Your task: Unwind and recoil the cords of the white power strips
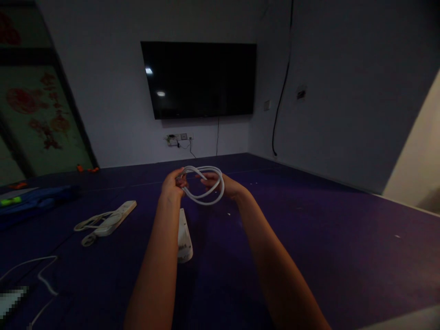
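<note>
A white power cord hangs in loose loops between my two hands, above the purple floor. My left hand is closed around the left side of the loops. On the right, my right hand reaches behind the coil, with its fingers bent through the loop against the cord. Below my left wrist lies a white power strip, partly hidden by my forearm. I cannot make out where the cord's ends run.
Another power strip with its cord coiled on it lies to the left. A thin white cable trails at lower left. Blue cloth lies farther back. A television hangs on the far wall, and a black cable runs down the right wall.
</note>
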`<act>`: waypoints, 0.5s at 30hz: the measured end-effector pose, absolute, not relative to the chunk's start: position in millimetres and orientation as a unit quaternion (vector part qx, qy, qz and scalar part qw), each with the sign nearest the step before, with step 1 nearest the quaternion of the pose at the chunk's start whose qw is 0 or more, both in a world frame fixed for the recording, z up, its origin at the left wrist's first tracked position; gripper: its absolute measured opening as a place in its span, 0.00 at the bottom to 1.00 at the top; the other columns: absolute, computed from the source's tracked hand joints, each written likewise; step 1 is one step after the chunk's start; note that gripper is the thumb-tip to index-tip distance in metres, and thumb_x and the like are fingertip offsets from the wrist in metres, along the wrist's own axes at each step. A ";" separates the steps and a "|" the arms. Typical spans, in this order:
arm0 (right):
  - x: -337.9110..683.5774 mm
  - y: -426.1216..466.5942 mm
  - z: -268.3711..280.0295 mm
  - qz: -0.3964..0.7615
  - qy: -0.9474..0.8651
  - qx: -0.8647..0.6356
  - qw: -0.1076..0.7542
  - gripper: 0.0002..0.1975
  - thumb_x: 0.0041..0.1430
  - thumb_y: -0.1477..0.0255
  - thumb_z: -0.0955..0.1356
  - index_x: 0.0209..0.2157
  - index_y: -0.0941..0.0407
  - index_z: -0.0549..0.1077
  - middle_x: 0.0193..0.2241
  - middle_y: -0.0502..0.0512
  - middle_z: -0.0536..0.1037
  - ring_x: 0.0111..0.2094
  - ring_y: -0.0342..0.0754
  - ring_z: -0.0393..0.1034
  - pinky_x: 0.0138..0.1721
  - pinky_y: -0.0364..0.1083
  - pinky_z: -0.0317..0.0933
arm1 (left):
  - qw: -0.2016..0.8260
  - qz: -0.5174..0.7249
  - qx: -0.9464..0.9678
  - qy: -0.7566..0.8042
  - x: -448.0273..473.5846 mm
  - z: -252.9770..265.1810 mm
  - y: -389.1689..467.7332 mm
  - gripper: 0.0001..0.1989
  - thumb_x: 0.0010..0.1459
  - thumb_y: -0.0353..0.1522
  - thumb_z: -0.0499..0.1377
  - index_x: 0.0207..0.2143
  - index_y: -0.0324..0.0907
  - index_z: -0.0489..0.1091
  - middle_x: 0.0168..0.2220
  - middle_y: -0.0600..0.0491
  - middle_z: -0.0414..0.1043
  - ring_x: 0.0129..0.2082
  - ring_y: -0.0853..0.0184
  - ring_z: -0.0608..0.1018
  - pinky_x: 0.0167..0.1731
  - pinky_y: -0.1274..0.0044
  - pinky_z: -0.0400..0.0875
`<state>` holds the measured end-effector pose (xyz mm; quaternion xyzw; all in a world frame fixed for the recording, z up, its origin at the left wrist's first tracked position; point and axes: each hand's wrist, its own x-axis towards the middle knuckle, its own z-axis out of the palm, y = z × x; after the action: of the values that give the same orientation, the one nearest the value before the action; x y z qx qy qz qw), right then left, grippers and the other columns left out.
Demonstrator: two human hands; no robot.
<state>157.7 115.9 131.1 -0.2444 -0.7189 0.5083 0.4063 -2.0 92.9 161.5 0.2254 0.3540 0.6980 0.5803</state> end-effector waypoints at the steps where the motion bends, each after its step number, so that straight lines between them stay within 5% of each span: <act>1: 159.8 117.2 131.8 0.476 -0.724 -0.262 0.426 0.16 0.49 0.62 0.69 0.36 0.59 0.74 0.16 0.42 0.60 0.18 0.36 0.55 0.22 0.38 0.54 | 0.598 0.682 0.227 0.355 -5.9 162.0 91.0 0.04 0.54 0.26 0.54 0.26 0.37 0.63 0.17 0.56 0.64 0.09 0.79 0.59 0.10 0.85 0.52; 8: 168.8 109.6 148.1 0.167 -0.753 -0.350 0.531 0.23 0.57 0.56 0.61 0.23 0.60 0.72 0.18 0.50 0.67 0.25 0.43 0.62 0.27 0.41 0.53 | 0.644 0.523 0.352 0.433 -23.7 152.4 87.8 0.24 0.58 0.47 0.45 0.34 0.36 0.67 0.26 0.43 0.73 0.25 0.61 0.77 0.25 0.71 0.71; 12: 170.6 101.6 154.7 0.074 -0.750 -0.402 0.520 0.22 0.59 0.58 0.60 0.25 0.59 0.74 0.21 0.54 0.71 0.26 0.45 0.65 0.27 0.41 0.52 | 0.476 0.483 0.466 0.568 -25.5 153.2 90.6 0.28 0.53 0.53 0.49 0.30 0.36 0.70 0.27 0.41 0.75 0.26 0.60 0.77 0.25 0.71 0.70; 15: 168.9 97.4 156.1 0.050 -0.766 -0.417 0.487 0.20 0.61 0.61 0.59 0.27 0.59 0.74 0.23 0.56 0.74 0.27 0.46 0.67 0.27 0.41 0.53 | 0.303 0.566 0.563 0.520 -18.9 162.3 83.2 0.28 0.46 0.53 0.57 0.35 0.37 0.72 0.36 0.40 0.75 0.36 0.59 0.77 0.33 0.70 0.71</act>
<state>168.9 97.4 156.1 -0.4170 -0.7660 0.0500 0.4866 -18.9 83.2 162.3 0.5633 0.5203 0.5658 0.3029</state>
